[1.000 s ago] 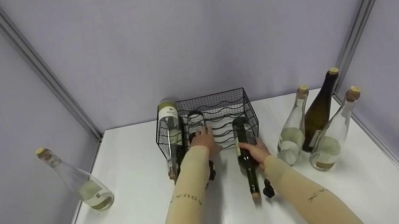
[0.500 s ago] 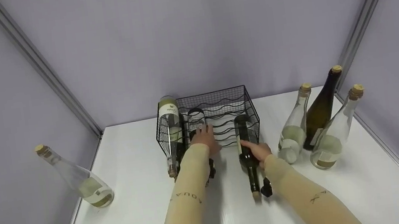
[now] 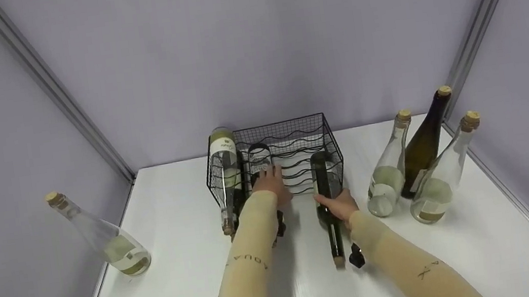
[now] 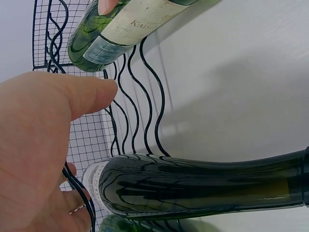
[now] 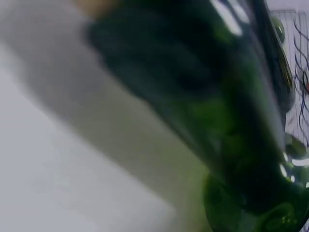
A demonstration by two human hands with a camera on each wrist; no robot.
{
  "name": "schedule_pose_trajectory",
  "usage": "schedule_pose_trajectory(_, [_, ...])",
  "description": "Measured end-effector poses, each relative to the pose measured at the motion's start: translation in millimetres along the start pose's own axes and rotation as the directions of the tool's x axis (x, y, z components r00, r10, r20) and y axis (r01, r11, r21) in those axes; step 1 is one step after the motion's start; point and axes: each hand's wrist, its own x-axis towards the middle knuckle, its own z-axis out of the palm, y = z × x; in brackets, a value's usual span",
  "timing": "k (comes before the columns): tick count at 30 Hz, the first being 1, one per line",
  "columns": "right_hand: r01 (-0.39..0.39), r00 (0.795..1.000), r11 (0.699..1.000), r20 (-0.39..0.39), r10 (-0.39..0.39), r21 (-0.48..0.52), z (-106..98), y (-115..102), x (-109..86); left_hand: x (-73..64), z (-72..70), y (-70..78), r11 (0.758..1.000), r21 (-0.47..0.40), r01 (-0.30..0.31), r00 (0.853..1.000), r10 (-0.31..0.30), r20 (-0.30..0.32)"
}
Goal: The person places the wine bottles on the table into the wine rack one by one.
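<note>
In the head view, my right hand [image 3: 339, 205] grips a dark green wine bottle [image 3: 321, 174] round its lower body, thumb across the top. The bottle lies in the right part of a black wire wine rack [image 3: 282, 128], its corked neck toward me. In the left wrist view its pale label [image 4: 145, 21] shows. My left hand [image 3: 271, 186] holds the front wires of the rack, fingers behind them and thumb stretched out. Below that thumb lies another dark bottle [image 4: 203, 186]. The right wrist view is mostly filled by blurred green glass [image 5: 231, 121].
A clear bottle [image 3: 225, 174] with a white label lies at the rack's left end beside a dark one. Two clear bottles [image 3: 386, 181] [image 3: 436, 192] and a brown bottle [image 3: 421, 153] stand at right. One clear corked bottle [image 3: 103, 241] stands at left on the white table [image 3: 182, 261].
My right hand has shifted slightly along the green bottle toward its neck, and the bottle has turned so its label shows less from above. The left hand has stayed on the rack.
</note>
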Motion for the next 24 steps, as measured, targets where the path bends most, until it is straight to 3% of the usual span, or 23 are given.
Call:
schedule_pose_trajectory(7, [0.074,0.997,0.995,0.007,-0.074,-0.062,-1,25,-30.4,-3.7,-0.5,0.7,1.0,-0.001,-0.008,1.0,0.008,-0.007])
schedule_pose_trajectory(9, [0.084,0.996,0.989,0.032,-0.081,-0.124,-4,31,-39.5,-5.3,-2.1,0.4,1.0,-0.004,-0.01,1.0,0.01,-0.007])
schedule_pose_trajectory(11, [0.104,0.993,0.969,0.081,-0.088,-0.222,-7,36,-46.8,-6.4,-4.8,0.2,1.0,0.003,-0.014,1.0,0.014,0.007])
schedule_pose_trajectory(14, [0.163,0.977,0.912,0.187,-0.098,-0.376,-12,41,-54.7,-8.0,-8.3,-0.3,1.0,0.009,-0.017,1.0,0.017,0.022])
schedule_pose_trajectory(16, [0.192,0.961,0.897,0.263,-0.089,-0.398,-13,42,-57.8,-8.1,-8.8,-0.8,1.0,0.015,-0.018,1.0,0.018,0.021])
schedule_pose_trajectory(19, [0.188,0.944,0.913,0.323,-0.067,-0.362,-13,44,-61.1,-6.6,-5.0,-1.6,0.999,0.022,-0.026,1.0,0.026,0.005])
schedule_pose_trajectory(24, [0.154,0.944,0.945,0.325,-0.055,-0.288,-12,48,-61.6,-1.7,2.8,-3.4,0.999,0.033,-0.033,0.999,0.033,-0.02])
